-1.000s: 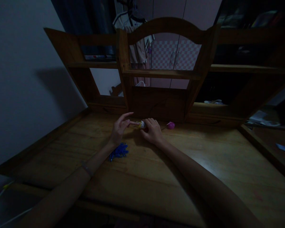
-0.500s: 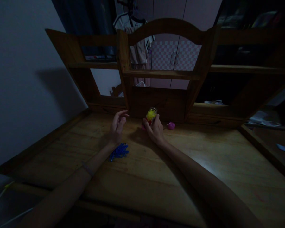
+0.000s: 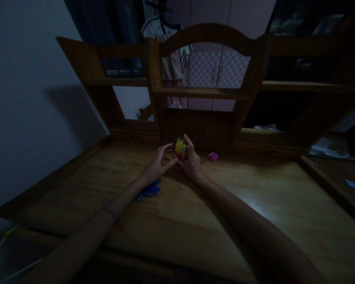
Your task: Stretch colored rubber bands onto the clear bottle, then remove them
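Observation:
My right hand (image 3: 192, 161) holds a small clear jar (image 3: 180, 146) with yellow stuff in its upper part and red below. Its index finger points up along the jar's right side. From the left, my left hand (image 3: 158, 163) reaches in with fingers and thumb spread; the thumb tip meets the jar's lower edge or the right hand, I cannot tell which. A pink patch (image 3: 177, 167) shows just under the jar. Behind my left wrist lies a pile of blue strands (image 3: 149, 191), partly covered by the forearm.
A small pink-purple bundle (image 3: 213, 157) lies on the wooden desk (image 3: 177, 221), right of my hands. A wooden shelf unit (image 3: 201, 94) rises along the desk's back edge. At left stands a wall (image 3: 41, 118). The room is dim.
The jar has shifted left in my right hand and stands more upright. My left hand has moved right to the jar, its fingers spreading.

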`<state>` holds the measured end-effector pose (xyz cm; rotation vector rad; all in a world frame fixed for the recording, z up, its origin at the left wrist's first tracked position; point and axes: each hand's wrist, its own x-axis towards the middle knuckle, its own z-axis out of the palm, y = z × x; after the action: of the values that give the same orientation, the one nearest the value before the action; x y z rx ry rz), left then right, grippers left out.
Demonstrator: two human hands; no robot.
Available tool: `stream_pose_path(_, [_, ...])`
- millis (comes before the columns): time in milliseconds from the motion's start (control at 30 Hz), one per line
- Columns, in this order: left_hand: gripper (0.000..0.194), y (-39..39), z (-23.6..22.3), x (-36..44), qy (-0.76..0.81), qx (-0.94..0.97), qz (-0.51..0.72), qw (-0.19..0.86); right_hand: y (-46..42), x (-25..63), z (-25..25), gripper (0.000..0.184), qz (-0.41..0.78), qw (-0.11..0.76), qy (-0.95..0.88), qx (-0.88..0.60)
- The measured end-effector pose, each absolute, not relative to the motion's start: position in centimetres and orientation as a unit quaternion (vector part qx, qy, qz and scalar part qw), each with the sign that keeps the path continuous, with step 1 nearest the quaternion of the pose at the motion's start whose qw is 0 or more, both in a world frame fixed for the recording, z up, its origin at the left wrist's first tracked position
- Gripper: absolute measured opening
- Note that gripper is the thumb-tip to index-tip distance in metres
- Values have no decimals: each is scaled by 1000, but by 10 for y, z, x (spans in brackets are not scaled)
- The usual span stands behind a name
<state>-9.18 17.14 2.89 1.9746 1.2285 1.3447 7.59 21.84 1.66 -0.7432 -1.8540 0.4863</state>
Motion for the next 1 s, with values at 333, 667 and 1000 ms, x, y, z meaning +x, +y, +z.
stream_pose_path(333, [75, 169, 25, -90, 450, 742, 380, 319, 226, 72, 8, 63, 152, 496, -763, -386])
stream_pose_path(667, [69, 170, 26, -93, 502, 740, 369, 255, 216, 73, 27, 36, 105, 475, -798, -356])
stream_pose_path(1000, [66, 166, 33, -90, 518, 734, 356, 255, 213, 94, 99, 28, 56, 272, -895, -348])
